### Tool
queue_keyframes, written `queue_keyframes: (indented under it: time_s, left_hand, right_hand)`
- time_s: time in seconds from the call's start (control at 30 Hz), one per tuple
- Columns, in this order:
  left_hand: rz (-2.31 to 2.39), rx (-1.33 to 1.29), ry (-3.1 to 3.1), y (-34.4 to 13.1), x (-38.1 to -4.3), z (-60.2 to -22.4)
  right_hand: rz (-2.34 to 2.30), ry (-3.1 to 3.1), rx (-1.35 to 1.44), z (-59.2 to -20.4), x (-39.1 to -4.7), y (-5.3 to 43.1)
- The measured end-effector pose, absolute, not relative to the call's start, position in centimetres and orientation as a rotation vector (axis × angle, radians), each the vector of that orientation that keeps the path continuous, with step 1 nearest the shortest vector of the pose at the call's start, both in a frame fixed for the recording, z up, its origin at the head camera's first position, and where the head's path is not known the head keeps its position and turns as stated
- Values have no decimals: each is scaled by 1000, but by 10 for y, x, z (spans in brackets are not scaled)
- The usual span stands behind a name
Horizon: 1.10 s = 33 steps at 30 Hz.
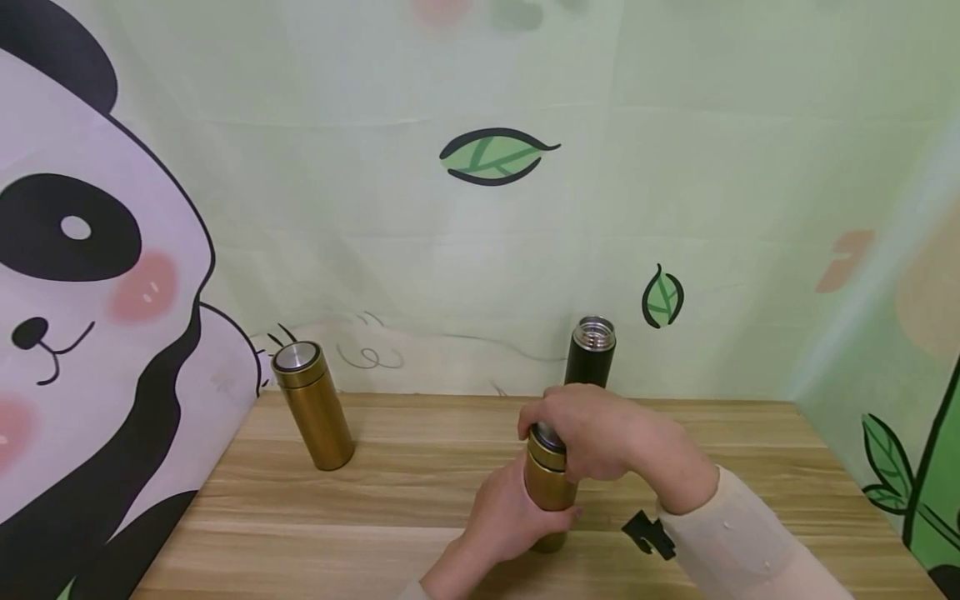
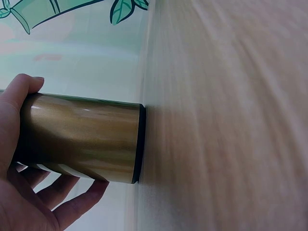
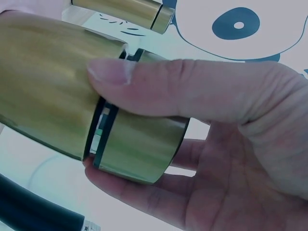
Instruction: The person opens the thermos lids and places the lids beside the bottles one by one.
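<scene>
A gold thermos bottle (image 1: 553, 490) stands upright on the wooden table, in front of a lidless black thermos bottle. My left hand (image 1: 504, 512) grips its body, the thumb on one side and the fingers curled round the other in the left wrist view (image 2: 82, 139). At the top, my right hand (image 1: 611, 429) holds the gold lid (image 3: 142, 144) between thumb and fingers. A narrow gap with a bright metallic band shows between lid and body in the right wrist view. The thumb (image 3: 139, 84) lies across that seam. In the left wrist view the black base meets the tabletop.
The black thermos bottle (image 1: 587, 364) stands just behind my right hand, its silver threaded mouth exposed. Another gold thermos bottle (image 1: 318, 421), lid on, stands at the back left of the table (image 1: 420, 450). A printed panda-and-leaf cloth (image 1: 337, 183) hangs behind the table.
</scene>
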State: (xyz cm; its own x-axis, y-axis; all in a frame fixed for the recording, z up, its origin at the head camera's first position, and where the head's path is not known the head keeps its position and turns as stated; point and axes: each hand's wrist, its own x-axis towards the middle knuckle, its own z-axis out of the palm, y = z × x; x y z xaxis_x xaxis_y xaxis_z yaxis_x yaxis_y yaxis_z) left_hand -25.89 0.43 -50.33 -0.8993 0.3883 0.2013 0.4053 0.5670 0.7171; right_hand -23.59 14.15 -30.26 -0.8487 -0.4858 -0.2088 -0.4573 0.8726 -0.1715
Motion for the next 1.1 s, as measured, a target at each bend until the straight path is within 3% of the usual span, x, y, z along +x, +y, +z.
queue_keyframes:
  time_s: [1.1]
  left_hand:
    - [-1288, -713, -2756, 3, -260, -507]
  right_hand:
    - [-183, 2821, -898, -311, -234, 149]
